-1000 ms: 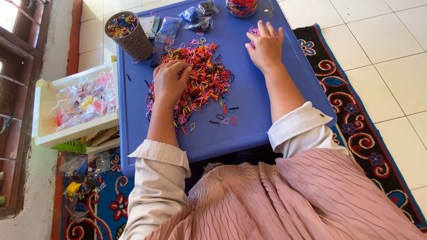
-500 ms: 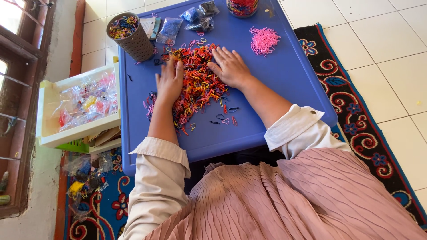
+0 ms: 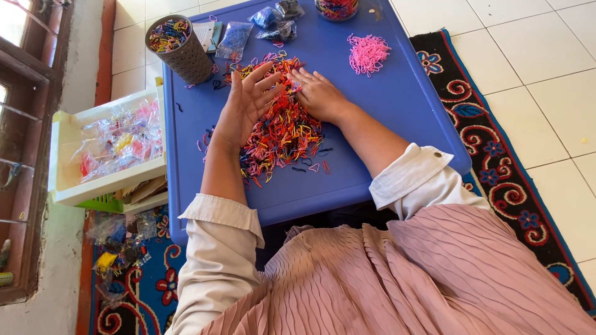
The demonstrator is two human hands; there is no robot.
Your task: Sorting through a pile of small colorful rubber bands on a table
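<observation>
Left hand [image 3: 245, 105] now lifted, palm open, above bands [image 3: 282, 130]

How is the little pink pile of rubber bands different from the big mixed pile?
The pink pile of small rubber bands is one colour, small, and untouched. The mixed pile of red, orange, yellow and black rubber bands is much bigger, more spread out, and under both hands. Both lie on the blue plastic table.

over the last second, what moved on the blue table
The right hand left the small pink pile and came back to the mixed pile of bands. The left hand lifted, palm tilted up. Pink pile and the grey cup stayed put.
</observation>
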